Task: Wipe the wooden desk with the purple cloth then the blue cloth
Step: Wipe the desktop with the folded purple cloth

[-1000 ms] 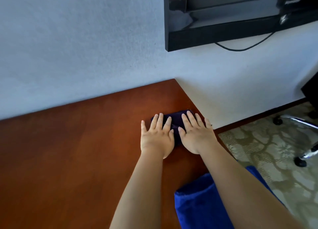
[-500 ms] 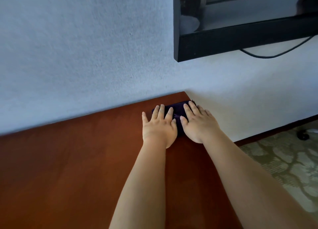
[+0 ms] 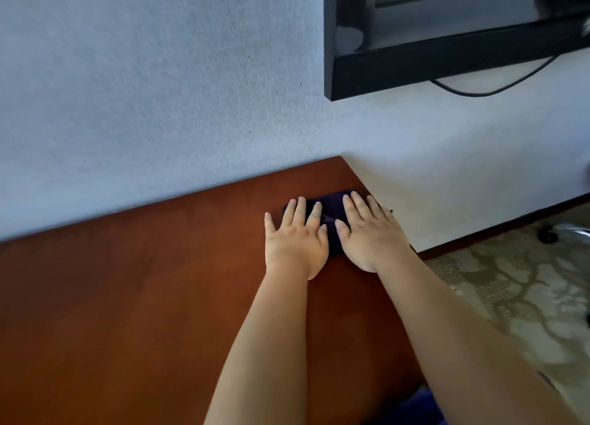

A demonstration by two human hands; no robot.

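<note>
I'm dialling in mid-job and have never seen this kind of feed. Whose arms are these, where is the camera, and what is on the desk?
No machine here: a person's bare arms, filmed by a camera worn on their head, looking forward and down. The left hand and right hand lie flat, fingers straight, pressing a dark purple cloth onto the wooden desk near its far right corner by the wall. A bit of blue cloth shows at the bottom edge. A black screen hangs on the wall above.
</note>
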